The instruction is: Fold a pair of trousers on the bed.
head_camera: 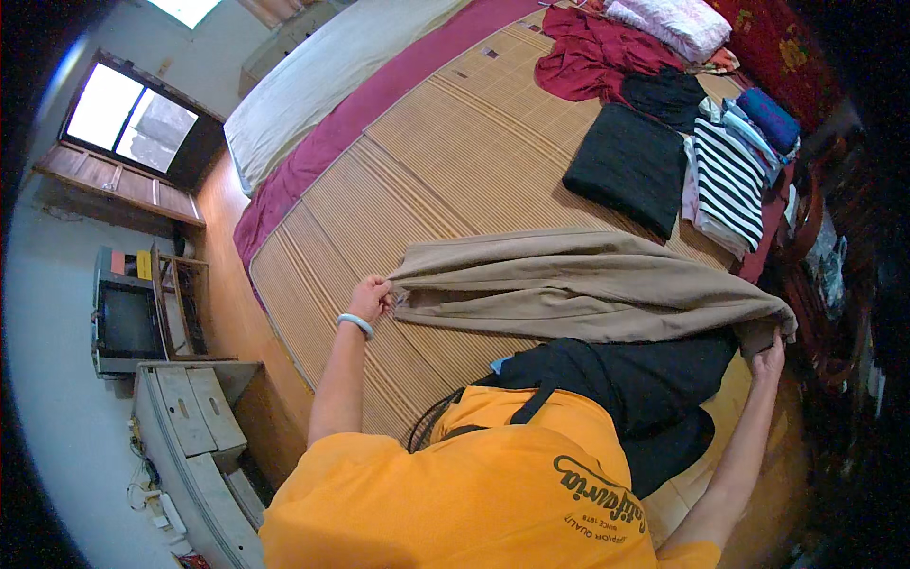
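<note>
Khaki trousers stretch across the near part of a bamboo mat on the bed, both legs pointing left. My left hand, with a pale bangle at the wrist, pinches a leg's hem at the left end. At the right end, my right hand grips the other end of the trousers, which hangs past the bed's edge. Just beyond the trousers lies a folded black garment. Beside it is a stack topped by a black-and-white striped garment.
A rolled blue garment rests behind the stripes. Crumpled red cloth and a floral bundle lie at the far end. Blurred dark objects stand right of the bed. A television and a drawer cabinet line the left wall.
</note>
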The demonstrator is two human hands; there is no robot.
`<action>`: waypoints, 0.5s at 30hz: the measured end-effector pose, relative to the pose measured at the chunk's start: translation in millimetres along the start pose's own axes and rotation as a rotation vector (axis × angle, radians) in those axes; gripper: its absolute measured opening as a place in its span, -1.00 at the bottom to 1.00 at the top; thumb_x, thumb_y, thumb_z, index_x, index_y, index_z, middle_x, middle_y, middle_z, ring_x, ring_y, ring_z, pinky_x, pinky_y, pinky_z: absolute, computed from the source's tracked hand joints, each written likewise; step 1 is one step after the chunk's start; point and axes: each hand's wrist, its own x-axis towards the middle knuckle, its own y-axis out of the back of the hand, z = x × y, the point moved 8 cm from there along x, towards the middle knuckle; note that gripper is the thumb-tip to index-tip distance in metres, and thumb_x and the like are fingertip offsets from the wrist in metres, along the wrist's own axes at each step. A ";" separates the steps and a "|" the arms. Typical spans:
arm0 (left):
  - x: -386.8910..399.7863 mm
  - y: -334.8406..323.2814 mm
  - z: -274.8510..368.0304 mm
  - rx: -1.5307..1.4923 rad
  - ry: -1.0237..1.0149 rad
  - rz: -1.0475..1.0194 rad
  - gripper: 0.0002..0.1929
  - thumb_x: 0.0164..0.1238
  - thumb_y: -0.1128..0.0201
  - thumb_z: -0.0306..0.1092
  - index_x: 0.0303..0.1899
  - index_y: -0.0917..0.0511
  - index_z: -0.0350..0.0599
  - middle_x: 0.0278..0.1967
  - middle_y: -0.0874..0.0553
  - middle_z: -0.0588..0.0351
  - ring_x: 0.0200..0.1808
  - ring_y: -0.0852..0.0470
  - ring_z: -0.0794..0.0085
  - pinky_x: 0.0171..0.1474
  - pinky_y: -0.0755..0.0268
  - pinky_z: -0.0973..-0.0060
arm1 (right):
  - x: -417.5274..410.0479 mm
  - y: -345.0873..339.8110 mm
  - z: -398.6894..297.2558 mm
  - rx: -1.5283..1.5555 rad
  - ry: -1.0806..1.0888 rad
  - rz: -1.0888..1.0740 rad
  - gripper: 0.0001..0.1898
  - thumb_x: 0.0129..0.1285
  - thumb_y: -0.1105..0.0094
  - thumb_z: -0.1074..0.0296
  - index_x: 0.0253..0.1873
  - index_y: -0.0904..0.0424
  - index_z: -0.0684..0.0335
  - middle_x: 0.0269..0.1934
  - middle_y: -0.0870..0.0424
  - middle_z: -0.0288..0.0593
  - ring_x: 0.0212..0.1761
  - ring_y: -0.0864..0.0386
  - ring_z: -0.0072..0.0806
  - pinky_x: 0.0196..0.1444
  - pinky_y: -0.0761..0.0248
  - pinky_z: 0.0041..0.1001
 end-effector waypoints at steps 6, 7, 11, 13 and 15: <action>-4.2 -7.4 -6.0 -0.289 0.111 -0.070 -0.89 0.40 -0.14 -0.41 -0.34 -0.45 -0.17 -0.59 -0.52 0.21 -0.66 -0.43 0.57 -0.59 -0.34 0.60 | -1.4 1.9 0.1 0.012 -0.008 0.023 -0.61 0.44 0.03 0.23 0.25 -0.37 0.29 0.19 -0.49 -0.06 0.19 -0.46 -0.17 0.27 -0.32 -0.13; -6.2 -5.2 -15.3 -0.213 0.185 -0.101 -0.90 0.36 -0.16 -0.45 -0.35 -0.48 -0.19 -0.61 -0.51 0.23 -0.69 -0.42 0.57 -0.62 -0.34 0.63 | -2.5 -3.6 3.2 0.029 -0.036 -0.003 -0.61 0.44 0.03 0.23 0.25 -0.36 0.29 0.19 -0.49 -0.05 0.19 -0.45 -0.17 0.28 -0.31 -0.13; -10.2 6.0 -25.4 0.138 0.130 -0.012 -0.90 0.30 -0.24 -0.45 -0.39 -0.56 -0.21 -0.59 -0.59 0.20 -0.68 -0.45 0.58 -0.62 -0.33 0.64 | -1.3 -4.1 4.3 0.057 -0.025 0.020 -0.56 0.43 0.01 0.19 0.28 -0.35 0.32 0.28 -0.42 -0.04 0.30 -0.38 -0.15 0.39 -0.17 -0.10; -12.8 3.3 -21.5 0.380 0.084 -0.007 -0.89 0.25 -0.31 -0.41 -0.40 -0.61 -0.22 -0.59 -0.62 0.18 -0.68 -0.48 0.59 -0.63 -0.31 0.64 | 4.2 4.1 2.2 0.055 -0.029 0.015 -0.56 0.43 0.00 0.18 0.28 -0.35 0.32 0.28 -0.43 -0.04 0.30 -0.38 -0.15 0.39 -0.18 -0.10; -16.9 1.7 -19.5 0.466 0.083 0.016 -0.89 0.24 -0.32 -0.40 -0.41 -0.61 -0.21 -0.62 -0.60 0.19 -0.69 -0.47 0.60 -0.63 -0.31 0.64 | 8.1 8.4 2.0 0.053 -0.035 0.009 -0.56 0.43 -0.01 0.18 0.28 -0.35 0.31 0.28 -0.43 -0.05 0.30 -0.39 -0.15 0.39 -0.18 -0.10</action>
